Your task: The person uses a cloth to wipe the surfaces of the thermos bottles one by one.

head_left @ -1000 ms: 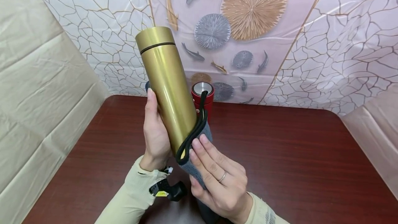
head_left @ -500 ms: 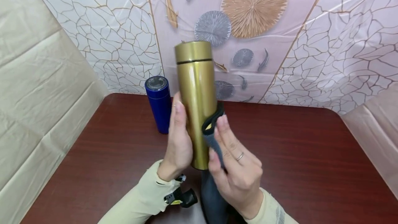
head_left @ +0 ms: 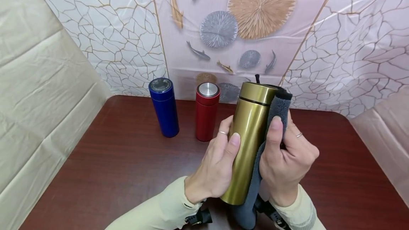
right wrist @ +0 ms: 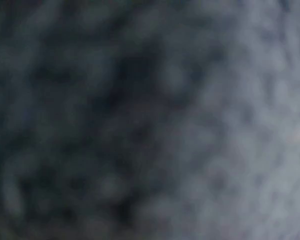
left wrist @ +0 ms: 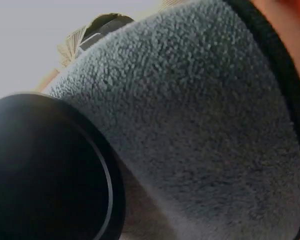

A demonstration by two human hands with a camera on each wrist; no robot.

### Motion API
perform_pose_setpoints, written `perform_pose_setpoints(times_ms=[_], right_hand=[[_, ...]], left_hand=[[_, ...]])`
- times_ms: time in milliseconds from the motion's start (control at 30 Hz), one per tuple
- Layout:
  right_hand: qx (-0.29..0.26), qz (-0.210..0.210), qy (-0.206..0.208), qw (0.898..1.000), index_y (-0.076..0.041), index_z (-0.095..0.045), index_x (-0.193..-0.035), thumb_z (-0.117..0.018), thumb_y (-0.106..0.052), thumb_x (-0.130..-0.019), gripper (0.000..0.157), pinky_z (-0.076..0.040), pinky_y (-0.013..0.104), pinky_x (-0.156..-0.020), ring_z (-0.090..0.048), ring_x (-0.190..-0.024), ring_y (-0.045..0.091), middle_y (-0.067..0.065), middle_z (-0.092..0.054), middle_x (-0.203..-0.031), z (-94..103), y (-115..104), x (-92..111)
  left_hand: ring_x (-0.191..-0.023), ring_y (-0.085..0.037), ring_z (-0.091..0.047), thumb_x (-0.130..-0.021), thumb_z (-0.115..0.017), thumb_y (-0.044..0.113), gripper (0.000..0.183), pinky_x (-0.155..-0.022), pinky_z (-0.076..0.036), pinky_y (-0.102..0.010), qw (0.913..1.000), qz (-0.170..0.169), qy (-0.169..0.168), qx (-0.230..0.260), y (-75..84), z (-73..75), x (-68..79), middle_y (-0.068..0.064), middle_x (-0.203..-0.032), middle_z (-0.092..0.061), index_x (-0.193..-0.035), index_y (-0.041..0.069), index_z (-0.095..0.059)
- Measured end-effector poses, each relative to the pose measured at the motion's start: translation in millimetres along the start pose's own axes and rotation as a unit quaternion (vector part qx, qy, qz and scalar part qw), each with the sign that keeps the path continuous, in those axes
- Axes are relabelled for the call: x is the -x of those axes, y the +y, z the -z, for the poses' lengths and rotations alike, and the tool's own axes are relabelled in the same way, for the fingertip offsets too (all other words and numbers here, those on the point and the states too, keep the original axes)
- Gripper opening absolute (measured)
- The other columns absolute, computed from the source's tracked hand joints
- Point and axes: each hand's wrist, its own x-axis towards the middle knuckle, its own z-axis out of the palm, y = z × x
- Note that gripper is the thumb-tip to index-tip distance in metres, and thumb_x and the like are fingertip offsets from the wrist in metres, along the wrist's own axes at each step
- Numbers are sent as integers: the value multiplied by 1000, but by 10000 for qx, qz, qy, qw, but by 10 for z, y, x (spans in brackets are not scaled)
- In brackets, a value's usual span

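A gold vacuum flask with a black ring below its lid leans slightly right in the head view. My left hand grips its left side, thumb across the front. Along the flask's right side lies a grey towel with black edging, pinched by my right hand, thumb in front. The towel's lower end hangs below the flask. In the left wrist view, grey towel pile spreads beside the flask's dark round base. Blurred towel fills the right wrist view.
A blue flask and a red flask with a silver top stand upright on the dark red-brown table, towards its back edge. Patterned sheeting hangs behind the table, and plain beige cloth rises at the left.
The gold flask has moved right and down, uncovering the red and blue flasks. My right hand has carried the towel from the flask's lower part up beside its lid.
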Motion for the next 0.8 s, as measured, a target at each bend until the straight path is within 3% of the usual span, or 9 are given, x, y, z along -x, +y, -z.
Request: perform_pose_setpoints(times_ms=[67,200,333,467,633,800], right_hand=[[-35,4,-11,10000,8,-78,-98,-65,-8,-96,20,-57,20,-85,-76,-92,12,26,-75,-105,-8,-16,13],[-439,220,-189,9986,13,-72,-109,-66,-11,-97,28,-58,28,-94,-75,-104,25,29,-71,-112,-57,-75,84],[-979,710,-611,9908,20,-66,-114,-65,-12,-99,35,-54,39,-102,-67,-118,39,35,-65,-121,-126,-113,227],[-1170,1432,-1186,9756,23,-64,-115,-62,-11,-100,37,-51,38,-105,-63,-125,39,38,-60,-126,-174,-148,422],[-1283,2179,-1762,9513,24,-66,-109,-59,-10,-102,35,-51,35,-106,-61,-128,40,37,-61,-128,-191,-209,605],[-1245,2543,-1912,9398,23,-68,-106,-58,-9,-102,34,-53,36,-104,-63,-125,42,37,-63,-125,-191,-238,631]], left_hand=[[-102,-11,-64,-111,-27,42,45,-95,-52,-29,10000,-19,35,21,6,11,6,-7,-114,-67,-152,24,-32],[-106,-15,-64,-111,-29,38,43,-97,-52,-31,9993,-141,277,191,41,64,3,-7,-120,-67,-151,24,-34],[-112,-20,-59,-111,-29,29,40,-99,-48,-31,9965,-152,659,483,113,173,-44,-6,-131,-60,-148,18,-38],[-110,-20,-57,-110,-26,27,40,-98,-47,-30,9883,-12,1262,853,215,377,-122,-8,-126,-56,-144,11,-41],[-96,-22,-61,-110,-21,33,44,-93,-51,-33,9715,-87,1982,1294,337,656,-187,-9,-115,-58,-141,11,-43],[-91,-20,-58,-111,-17,36,45,-90,-49,-33,9655,24,2260,1295,398,773,-200,-3,-107,-57,-134,15,-48]])
